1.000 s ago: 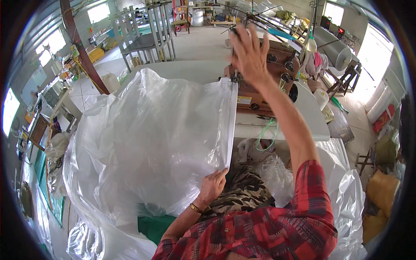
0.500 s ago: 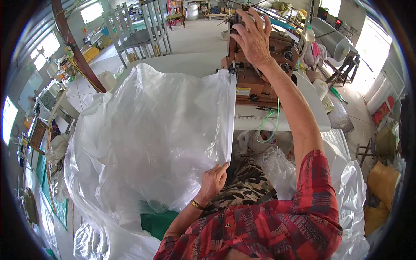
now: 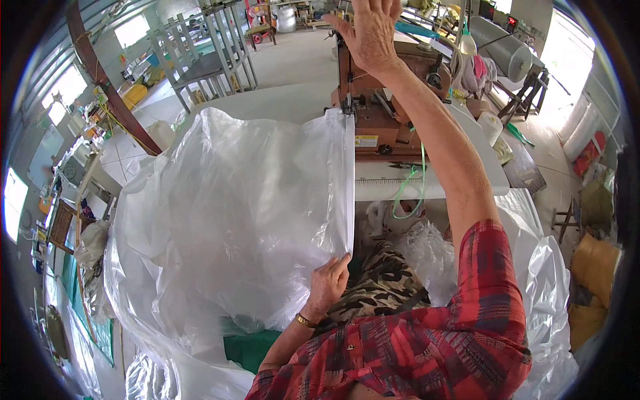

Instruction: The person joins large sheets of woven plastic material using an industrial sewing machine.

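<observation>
A big sheet of clear plastic film [image 3: 233,193] spreads over the left half of the work table and hangs down its near side. My left hand [image 3: 328,287] pinches the lower end of the film's straight right-hand edge. The far end of that edge lies under the needle area of a brown industrial sewing machine [image 3: 373,127]. Raised above the far end of the machine is my right hand [image 3: 375,33], its fingers spread and nothing seen in it; its fingertips run out of the picture at the top. A green cord [image 3: 423,163] hangs from the machine.
Crumpled clear film [image 3: 427,257] lies beside my camouflage trousers, with more film [image 3: 543,293] at the right. A white thread cone [image 3: 490,127] stands right of the machine. Grey chairs [image 3: 203,60] are stacked beyond the table, near a brown post [image 3: 110,87].
My right hand has moved up and slightly left, farther over the machine. The left hand keeps its hold on the film's edge. The whole view has shifted slightly.
</observation>
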`<state>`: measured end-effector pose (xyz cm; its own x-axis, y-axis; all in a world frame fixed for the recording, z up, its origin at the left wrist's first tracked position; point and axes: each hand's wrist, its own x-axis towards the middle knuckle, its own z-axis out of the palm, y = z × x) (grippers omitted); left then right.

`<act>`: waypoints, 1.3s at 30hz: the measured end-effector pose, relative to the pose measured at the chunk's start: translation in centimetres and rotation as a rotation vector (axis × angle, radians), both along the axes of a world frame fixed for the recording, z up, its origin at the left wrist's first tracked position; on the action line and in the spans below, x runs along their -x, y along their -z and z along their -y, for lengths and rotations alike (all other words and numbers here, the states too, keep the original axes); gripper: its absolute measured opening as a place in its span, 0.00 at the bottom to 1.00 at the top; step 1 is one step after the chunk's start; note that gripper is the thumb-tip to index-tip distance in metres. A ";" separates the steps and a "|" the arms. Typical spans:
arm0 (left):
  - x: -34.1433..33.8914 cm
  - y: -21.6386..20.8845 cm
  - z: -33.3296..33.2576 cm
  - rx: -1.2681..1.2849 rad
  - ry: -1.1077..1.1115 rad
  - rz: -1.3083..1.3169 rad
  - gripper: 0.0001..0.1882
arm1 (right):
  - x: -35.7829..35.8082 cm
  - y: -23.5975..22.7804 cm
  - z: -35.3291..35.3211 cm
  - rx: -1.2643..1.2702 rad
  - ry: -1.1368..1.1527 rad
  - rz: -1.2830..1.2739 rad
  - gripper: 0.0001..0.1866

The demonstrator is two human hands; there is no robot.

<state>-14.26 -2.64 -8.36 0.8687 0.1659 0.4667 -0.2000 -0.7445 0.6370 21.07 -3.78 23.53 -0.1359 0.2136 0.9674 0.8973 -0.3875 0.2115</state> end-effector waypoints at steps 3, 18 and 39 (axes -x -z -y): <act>0.0 -0.3 -0.1 0.009 0.007 0.014 0.19 | -0.3 1.5 1.2 0.121 0.007 0.050 0.27; -0.1 -0.9 -0.1 -0.003 0.029 0.001 0.19 | 2.5 7.1 2.6 -0.084 -0.129 -0.189 0.12; -7.9 -2.2 -2.0 -0.170 -0.012 -0.002 0.16 | 6.9 26.6 3.6 0.131 -0.316 -1.166 0.18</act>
<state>-6.35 -0.66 -6.12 0.8682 0.0952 0.4870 -0.1888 -0.8442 0.5017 14.17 -7.39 -3.10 0.7375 0.4336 0.5179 0.6266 -0.1530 -0.7642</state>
